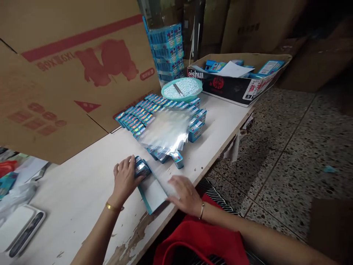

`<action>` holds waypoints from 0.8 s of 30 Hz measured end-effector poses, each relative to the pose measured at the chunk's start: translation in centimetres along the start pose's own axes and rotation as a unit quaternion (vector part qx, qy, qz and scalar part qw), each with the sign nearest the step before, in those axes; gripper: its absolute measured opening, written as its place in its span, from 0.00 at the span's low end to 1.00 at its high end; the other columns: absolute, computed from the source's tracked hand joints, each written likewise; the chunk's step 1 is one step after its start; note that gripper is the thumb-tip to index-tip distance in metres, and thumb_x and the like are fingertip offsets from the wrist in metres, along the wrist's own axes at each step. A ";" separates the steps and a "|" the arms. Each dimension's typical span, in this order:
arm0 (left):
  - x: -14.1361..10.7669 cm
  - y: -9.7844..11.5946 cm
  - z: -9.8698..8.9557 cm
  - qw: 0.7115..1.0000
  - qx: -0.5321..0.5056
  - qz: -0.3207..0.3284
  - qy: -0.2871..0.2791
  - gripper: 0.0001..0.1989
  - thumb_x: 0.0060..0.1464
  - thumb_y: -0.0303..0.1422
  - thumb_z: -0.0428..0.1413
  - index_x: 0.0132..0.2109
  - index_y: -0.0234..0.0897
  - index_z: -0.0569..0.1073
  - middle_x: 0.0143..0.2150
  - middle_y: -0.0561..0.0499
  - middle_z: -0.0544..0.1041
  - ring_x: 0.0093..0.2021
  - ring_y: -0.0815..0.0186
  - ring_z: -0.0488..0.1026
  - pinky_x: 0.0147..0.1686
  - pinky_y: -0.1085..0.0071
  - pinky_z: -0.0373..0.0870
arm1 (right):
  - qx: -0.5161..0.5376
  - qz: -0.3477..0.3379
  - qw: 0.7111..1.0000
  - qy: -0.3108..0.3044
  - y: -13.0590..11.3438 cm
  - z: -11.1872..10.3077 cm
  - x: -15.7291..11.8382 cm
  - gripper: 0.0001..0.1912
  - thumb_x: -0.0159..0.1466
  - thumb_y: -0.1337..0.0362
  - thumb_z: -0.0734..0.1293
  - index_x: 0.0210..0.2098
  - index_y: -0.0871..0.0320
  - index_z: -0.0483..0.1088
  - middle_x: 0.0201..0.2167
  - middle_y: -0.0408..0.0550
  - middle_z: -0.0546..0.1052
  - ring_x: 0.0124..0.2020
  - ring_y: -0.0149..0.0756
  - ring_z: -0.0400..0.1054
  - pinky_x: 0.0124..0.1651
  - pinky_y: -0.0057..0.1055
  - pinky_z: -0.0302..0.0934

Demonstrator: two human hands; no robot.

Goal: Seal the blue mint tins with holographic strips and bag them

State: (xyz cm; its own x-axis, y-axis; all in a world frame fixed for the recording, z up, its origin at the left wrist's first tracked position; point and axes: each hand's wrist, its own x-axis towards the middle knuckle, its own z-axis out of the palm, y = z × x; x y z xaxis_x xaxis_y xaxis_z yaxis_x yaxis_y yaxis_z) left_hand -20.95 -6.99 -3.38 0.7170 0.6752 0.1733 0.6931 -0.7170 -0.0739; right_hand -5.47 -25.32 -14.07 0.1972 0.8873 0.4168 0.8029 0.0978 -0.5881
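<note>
My left hand is closed around small blue packs at the far end of an open shallow tray with blue edges and a pale inside. My right hand hangs at the tray's near right corner, fingers apart, holding nothing. Beyond the tray, clear plastic sheets or bags lie over rows of small blue boxes. One blue box lies just past the tray, by the front edge of the plastic.
A large cardboard carton stands at the left. Behind the rows are a bowl of white pellets with tweezers on top, stacked blue packs and a black open carton. A white device sits at the lower left.
</note>
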 end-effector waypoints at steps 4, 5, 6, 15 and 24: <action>-1.3 4.4 -0.9 0.980 -0.195 -0.011 0.049 0.21 0.55 0.46 0.54 0.50 0.36 0.73 0.48 0.38 0.76 0.48 0.51 0.72 0.47 0.57 0.67 | 0.031 0.176 0.974 0.141 3.5 -1.1 1.6 0.32 0.63 0.50 0.64 0.60 0.62 0.58 0.55 0.62 0.66 0.57 0.52 0.58 0.57 0.51 0.57; -1.3 5.9 -0.6 0.966 -0.258 -0.010 0.020 0.19 0.56 0.46 0.53 0.47 0.36 0.75 0.44 0.40 0.78 0.43 0.55 0.75 0.43 0.60 0.70 | 0.043 0.170 0.976 0.128 3.9 -0.9 1.7 0.31 0.64 0.52 0.63 0.61 0.62 0.57 0.55 0.62 0.66 0.58 0.52 0.58 0.58 0.52 0.57; -1.1 7.5 0.0 0.950 -0.311 -0.014 -0.015 0.20 0.57 0.46 0.53 0.46 0.36 0.75 0.41 0.42 0.79 0.39 0.58 0.76 0.39 0.63 0.71 | 0.056 0.155 0.980 0.110 4.0 -0.5 1.7 0.30 0.64 0.55 0.63 0.61 0.61 0.57 0.56 0.61 0.66 0.59 0.52 0.57 0.60 0.52 0.56; 1.8 11.8 4.2 0.960 -0.272 -0.042 0.038 0.17 0.55 0.40 0.56 0.47 0.34 0.71 0.43 0.43 0.77 0.42 0.56 0.75 0.42 0.61 0.70 | 0.108 0.109 0.988 0.009 1.8 1.0 0.1 0.17 0.63 0.68 0.61 0.52 0.59 0.68 0.50 0.55 0.71 0.56 0.44 0.60 0.58 0.44 0.58; -7.3 3.0 -1.3 0.963 -0.264 -0.017 0.058 0.17 0.56 0.38 0.55 0.51 0.37 0.66 0.41 0.48 0.75 0.37 0.65 0.73 0.36 0.70 0.70 | 0.060 0.125 0.984 -0.113 -0.6 0.4 1.5 0.37 0.62 0.44 0.63 0.61 0.64 0.61 0.47 0.58 0.74 0.48 0.48 0.63 0.51 0.42 0.55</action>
State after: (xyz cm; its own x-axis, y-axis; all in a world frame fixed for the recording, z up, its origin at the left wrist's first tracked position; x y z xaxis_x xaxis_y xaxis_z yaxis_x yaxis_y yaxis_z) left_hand -24.18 -14.28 -3.59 0.6593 0.6986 0.2778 0.5601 -0.7029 0.4385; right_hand -5.85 -23.83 -13.39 0.2385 0.9668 0.0919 0.6711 -0.0956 -0.7351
